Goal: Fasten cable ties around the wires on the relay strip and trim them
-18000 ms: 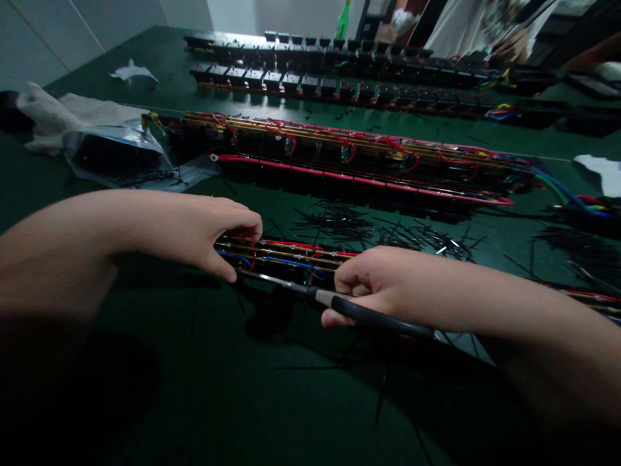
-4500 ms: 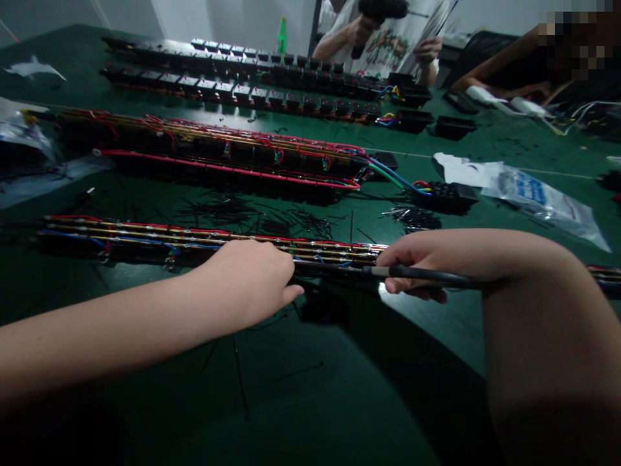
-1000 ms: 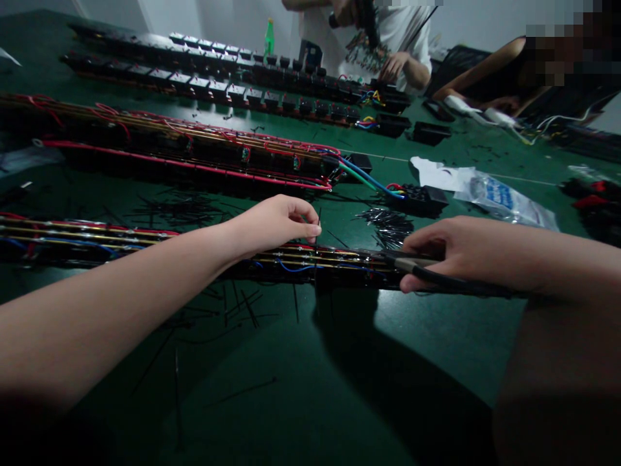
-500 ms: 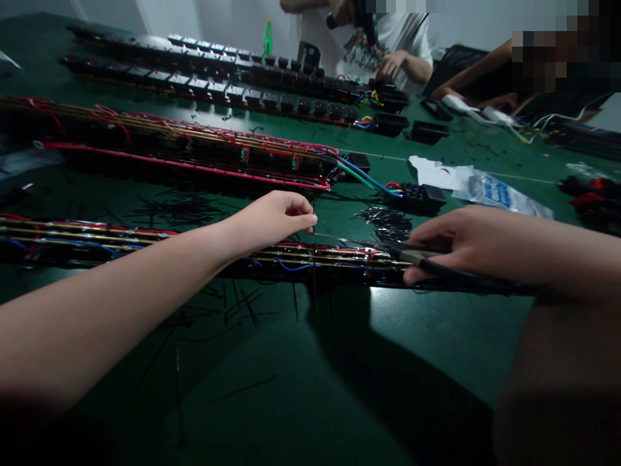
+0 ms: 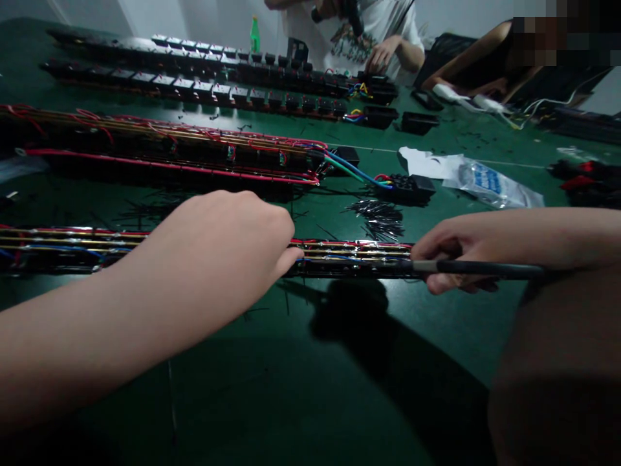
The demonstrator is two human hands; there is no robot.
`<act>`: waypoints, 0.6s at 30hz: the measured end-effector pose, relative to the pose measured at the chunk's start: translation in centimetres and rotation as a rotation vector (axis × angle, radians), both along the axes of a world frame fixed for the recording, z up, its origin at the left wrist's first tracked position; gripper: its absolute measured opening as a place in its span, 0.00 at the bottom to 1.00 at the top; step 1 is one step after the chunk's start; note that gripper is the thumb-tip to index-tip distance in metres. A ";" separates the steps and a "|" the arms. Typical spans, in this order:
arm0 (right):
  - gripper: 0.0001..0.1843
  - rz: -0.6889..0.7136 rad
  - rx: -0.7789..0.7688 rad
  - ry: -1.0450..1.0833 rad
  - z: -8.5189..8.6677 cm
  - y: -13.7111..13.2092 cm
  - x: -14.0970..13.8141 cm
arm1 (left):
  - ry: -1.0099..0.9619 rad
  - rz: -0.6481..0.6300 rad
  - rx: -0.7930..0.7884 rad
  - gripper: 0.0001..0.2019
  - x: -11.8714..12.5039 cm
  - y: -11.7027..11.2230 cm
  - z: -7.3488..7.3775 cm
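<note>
My left hand (image 5: 237, 230) is closed, knuckles up, over the near wired bar (image 5: 354, 251), a long black strip with brass rails and red and blue wires. Its fingertips are mostly hidden, so what they hold cannot be made out. At the bar's right end, my right hand (image 5: 449, 243) is closed around a pair of pliers (image 5: 485, 267) with dark handles. The pliers point left along the bar, and their dark jaws are hard to see against it. A pile of black cable ties (image 5: 378, 219) lies just behind the bar.
Another wired bar (image 5: 169, 152) with red cables lies behind, joined by coloured wires to a black connector block (image 5: 410, 188). Farther back are two rows of black modules (image 5: 208, 90) and a green bottle (image 5: 255, 35). A plastic bag (image 5: 499, 184) lies right. Co-workers sit across the green table.
My left hand has come down and nearer from its raised pinch onto the bar. My right hand has shifted slightly right, and the pliers have turned to lie along the bar.
</note>
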State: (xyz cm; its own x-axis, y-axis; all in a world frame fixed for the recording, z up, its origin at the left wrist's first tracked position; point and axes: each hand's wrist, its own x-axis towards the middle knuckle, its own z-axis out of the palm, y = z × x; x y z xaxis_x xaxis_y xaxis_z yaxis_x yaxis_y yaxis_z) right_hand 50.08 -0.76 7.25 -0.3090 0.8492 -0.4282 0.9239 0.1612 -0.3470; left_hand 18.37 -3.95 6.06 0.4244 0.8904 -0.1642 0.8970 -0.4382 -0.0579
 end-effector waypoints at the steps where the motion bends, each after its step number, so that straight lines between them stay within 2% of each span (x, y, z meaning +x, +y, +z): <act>1: 0.27 -0.014 -0.011 0.008 -0.3 -0.4 -0.1 | -0.003 -0.011 -0.054 0.23 0.2 -0.2 -0.1; 5: 0.27 -0.053 -0.171 0.013 -0.8 -1.0 -1.4 | 0.032 -0.032 -0.332 0.28 1.3 0.1 -1.8; 9: 0.22 0.013 -0.560 0.016 -0.4 0.5 -2.9 | -0.058 -0.060 -0.358 0.28 1.9 0.2 -3.5; 10: 0.20 0.015 -0.601 0.034 -0.3 0.9 -3.1 | -0.070 -0.065 -0.351 0.27 1.9 0.1 -3.7; 18: 0.20 0.001 -0.622 0.055 -0.8 1.4 -2.9 | -0.074 -0.075 -0.301 0.23 1.8 -0.2 -3.9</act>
